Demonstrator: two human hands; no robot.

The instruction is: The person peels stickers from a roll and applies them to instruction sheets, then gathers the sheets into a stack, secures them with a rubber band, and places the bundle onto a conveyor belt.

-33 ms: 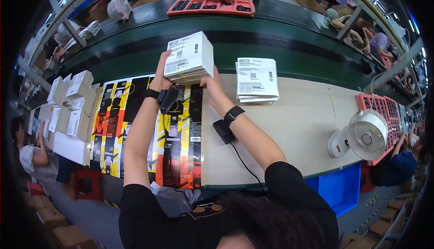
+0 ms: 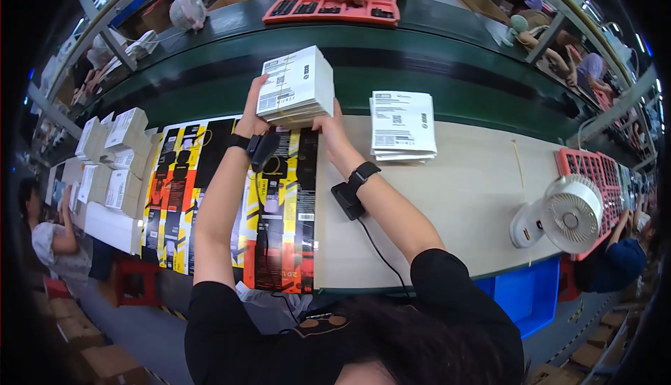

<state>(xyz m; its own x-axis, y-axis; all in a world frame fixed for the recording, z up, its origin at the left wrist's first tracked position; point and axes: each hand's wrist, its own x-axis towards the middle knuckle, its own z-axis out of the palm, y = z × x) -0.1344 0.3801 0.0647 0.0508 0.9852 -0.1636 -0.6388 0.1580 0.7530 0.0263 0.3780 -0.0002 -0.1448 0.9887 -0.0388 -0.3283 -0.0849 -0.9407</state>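
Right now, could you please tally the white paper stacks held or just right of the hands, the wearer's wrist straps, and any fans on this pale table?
White paper stacks: 2
Wrist straps: 2
Fan: 1
Total: 5

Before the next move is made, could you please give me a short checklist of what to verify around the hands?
1. Left hand on the held stack of white printed papers: ok, gripping its left side.
2. Right hand on that stack: ok, at its near right corner.
3. Thin yellowish band around the held stack: ok across the top; underside, cannot tell.
4. Second paper stack squared up: not ok, lower papers stick out at the near edge.
5. Black cable by the right forearm clear of both stacks: ok.
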